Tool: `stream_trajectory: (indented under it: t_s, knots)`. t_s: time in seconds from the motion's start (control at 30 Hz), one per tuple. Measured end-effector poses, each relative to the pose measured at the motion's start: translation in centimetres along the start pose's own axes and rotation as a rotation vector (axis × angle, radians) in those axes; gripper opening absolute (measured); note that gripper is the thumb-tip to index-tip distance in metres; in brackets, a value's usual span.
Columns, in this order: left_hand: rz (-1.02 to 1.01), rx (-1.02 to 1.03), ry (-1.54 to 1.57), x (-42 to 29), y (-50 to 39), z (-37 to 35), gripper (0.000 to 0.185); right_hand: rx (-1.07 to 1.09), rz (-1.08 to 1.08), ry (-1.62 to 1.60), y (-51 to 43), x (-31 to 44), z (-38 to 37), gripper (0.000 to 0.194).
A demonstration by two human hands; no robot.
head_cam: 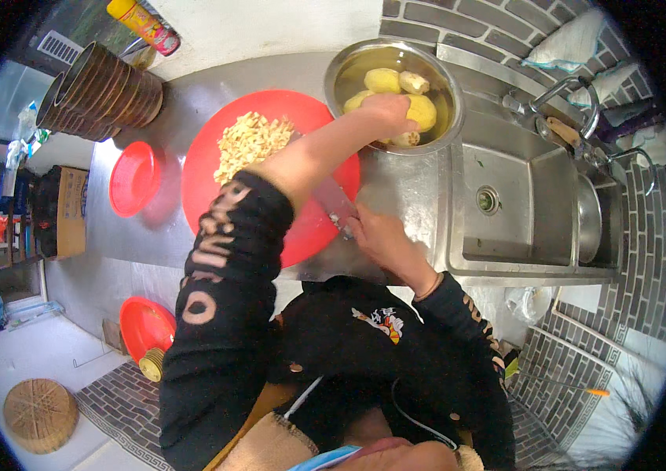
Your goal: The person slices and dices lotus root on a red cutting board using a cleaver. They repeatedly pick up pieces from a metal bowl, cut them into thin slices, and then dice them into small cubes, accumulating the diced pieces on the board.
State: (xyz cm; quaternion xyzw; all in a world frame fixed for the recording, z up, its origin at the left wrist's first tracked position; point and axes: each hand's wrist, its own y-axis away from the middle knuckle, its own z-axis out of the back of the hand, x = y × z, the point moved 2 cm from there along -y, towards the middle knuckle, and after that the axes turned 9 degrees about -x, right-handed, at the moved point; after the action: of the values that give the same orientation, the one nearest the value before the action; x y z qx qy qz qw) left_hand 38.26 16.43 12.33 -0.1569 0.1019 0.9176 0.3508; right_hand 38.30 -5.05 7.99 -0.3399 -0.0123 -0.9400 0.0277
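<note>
My left hand (391, 115) reaches into a steel bowl (336, 82) of water, over peeled yellow vegetables (382, 80) that look like potatoes. One piece (406, 139) has dark spots on its end, like lotus root. The fingers are partly hidden, so I cannot tell whether they grip a piece. In my right hand (383, 238) is a kitchen knife (333, 197), its wide blade slanting over a round red cutting board (312, 244). My left forearm crosses above the board and hides part of the blade. A heap of pale yellow diced pieces (250, 141) lies on the board.
A small red basin (134, 179) sits left of the board. Stacked dark pots (109, 88) and a yellow-red spray can (143, 26) stand behind it. To the right are a steel sink (498, 171) and curved faucet (592, 106). Another red basin (144, 324) is below the counter.
</note>
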Motion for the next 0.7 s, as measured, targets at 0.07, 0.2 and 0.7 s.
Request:
stream_trajectory:
  t_s: [0.07,0.2,0.7]
  knots:
    - [0.023,0.158,-0.087,-0.4,-2.3,-2.7,0.063,-0.009,0.060,0.090,0.4,-0.1,0.3,0.026]
    - [0.081,0.293,-0.005,0.9,-5.2,-6.2,0.064,0.016,0.111,0.206,1.2,-0.4,0.8,0.024]
    - [-0.385,0.058,-0.144,1.5,-3.3,-6.7,0.049,0.019,0.191,0.093,0.4,1.5,-0.6,0.024]
